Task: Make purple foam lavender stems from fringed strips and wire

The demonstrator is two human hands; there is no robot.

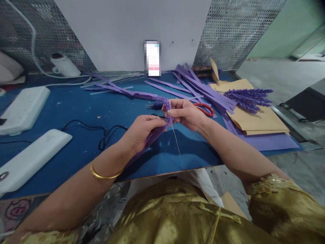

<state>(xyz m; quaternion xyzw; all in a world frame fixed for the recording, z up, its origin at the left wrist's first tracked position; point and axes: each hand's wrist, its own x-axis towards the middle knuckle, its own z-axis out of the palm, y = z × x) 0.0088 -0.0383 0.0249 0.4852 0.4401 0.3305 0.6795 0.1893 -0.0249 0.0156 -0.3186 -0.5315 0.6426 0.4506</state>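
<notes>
While both hands meet over the near edge of the blue mat (76, 112), L hand (141, 134) is pinched on the purple fringed strip (155, 133) and R hand (186, 115) is clamped on the wound purple bud (167, 106), w/ thin wire (177, 142) hanging below. Red scissors (206, 109) lie just right. Farther right, a lavender bunch (250, 98) lies on brown paper (256, 120).
</notes>
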